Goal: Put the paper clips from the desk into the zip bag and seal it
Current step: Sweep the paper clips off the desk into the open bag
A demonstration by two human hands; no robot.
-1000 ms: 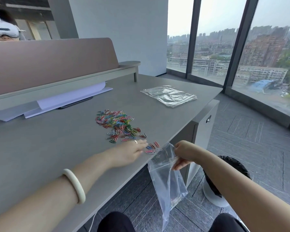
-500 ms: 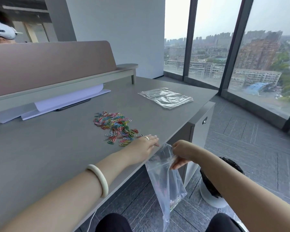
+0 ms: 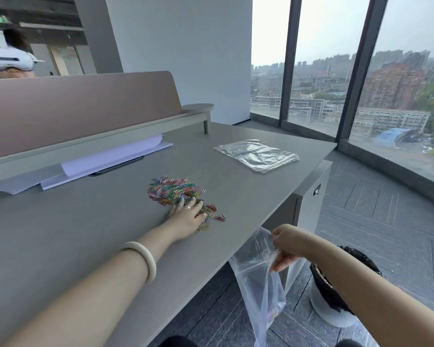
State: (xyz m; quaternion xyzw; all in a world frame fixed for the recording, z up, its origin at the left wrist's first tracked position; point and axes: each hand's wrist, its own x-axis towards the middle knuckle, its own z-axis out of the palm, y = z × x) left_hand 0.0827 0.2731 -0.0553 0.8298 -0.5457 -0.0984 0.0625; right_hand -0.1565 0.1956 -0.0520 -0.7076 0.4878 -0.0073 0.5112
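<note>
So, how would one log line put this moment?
left hand: flat on paper clips | right hand: holds zip bag at desk edge

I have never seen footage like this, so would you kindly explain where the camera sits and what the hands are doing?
There is no machine here. A person wears a camera on the head, so you look down along their own arms. The left hand rests with fingers spread on a pile of coloured paper clips on the grey desk. The right hand pinches the top of a clear zip bag, which hangs just off the desk's edge. Further back lie spare clear bags and white paper. A bin stands on the floor.
</note>
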